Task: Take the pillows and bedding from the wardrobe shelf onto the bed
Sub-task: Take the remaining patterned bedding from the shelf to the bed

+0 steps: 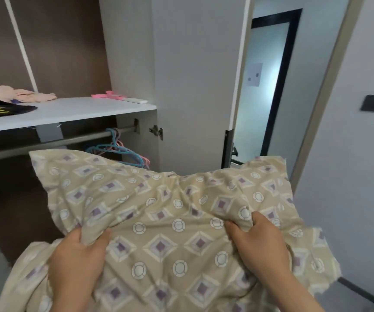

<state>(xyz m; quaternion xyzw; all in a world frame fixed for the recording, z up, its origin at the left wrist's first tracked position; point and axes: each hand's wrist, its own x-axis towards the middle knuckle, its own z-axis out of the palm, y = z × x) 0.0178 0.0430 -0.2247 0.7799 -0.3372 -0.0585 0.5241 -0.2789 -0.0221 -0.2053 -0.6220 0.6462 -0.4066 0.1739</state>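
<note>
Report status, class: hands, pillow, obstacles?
Left hand and right hand both gripping patterned pillow. Pillow off the wardrobe shelf. Open wardrobe door ahead.

Pillow (159, 217) in front of open wardrobe, below shelf (69, 111). Left hand (78, 260) on pillow's left part, right hand (258, 246) on its right. Folded clothes (35, 95) on shelf at left, remote (135, 100) at right end. Hangers (116, 149) on rail (53, 143) under shelf. Wardrobe door (195, 86) right of shelf, doorway (265, 86) beyond it.
</note>
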